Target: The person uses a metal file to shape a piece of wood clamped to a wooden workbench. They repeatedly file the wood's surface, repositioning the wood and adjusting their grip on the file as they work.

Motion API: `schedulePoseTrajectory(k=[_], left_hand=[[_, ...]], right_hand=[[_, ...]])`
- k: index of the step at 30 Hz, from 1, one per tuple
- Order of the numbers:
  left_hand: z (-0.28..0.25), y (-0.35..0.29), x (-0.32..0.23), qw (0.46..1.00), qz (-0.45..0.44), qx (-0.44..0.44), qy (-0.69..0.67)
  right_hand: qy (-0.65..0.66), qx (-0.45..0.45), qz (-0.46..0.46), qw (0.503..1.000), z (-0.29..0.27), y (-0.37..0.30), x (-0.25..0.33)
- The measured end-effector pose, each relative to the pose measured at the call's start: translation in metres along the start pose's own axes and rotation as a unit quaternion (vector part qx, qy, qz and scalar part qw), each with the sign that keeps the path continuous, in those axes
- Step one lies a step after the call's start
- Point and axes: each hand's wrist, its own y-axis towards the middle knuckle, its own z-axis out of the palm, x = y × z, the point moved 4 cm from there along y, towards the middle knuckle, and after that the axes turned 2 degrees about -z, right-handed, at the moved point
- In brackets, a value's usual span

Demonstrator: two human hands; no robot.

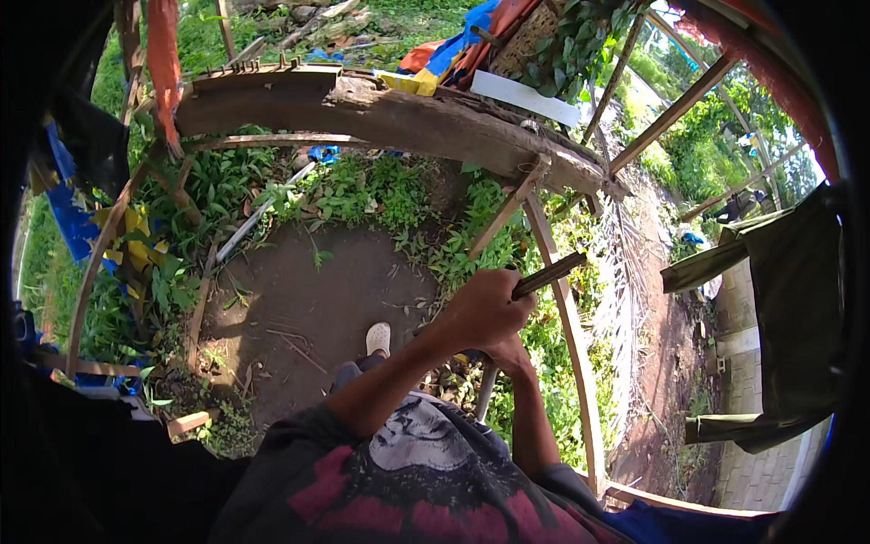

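My left hand is closed in a fist round a dark, narrow, grooved bar, whose end sticks out to the right. Just below it, my right hand is closed too, partly hidden behind the left wrist. A grey shaft slants down from beside the right hand toward my waist. Whether the bar and the shaft are one piece, I cannot tell. Both hands are held in front of my chest, above green plants.
A thick weathered beam crosses ahead, with upright nails at its left. A wooden post stands close to the right of my hands. Dark clothes hang at the far right. Below lies bare soil, with a light clog on my foot.
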Motion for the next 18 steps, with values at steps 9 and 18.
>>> schedulePoseTrajectory(k=[9,18], left_hand=[[-0.181,0.180,0.052,0.960,0.032,-0.239,0.142],[-0.295,0.162,0.260,0.914,-0.301,-0.196,0.190]], right_hand=[[-0.101,-0.240,-0.066,0.963,-0.136,0.194,0.127],[-0.571,-0.267,-0.086,0.771,-0.335,0.386,0.210]])
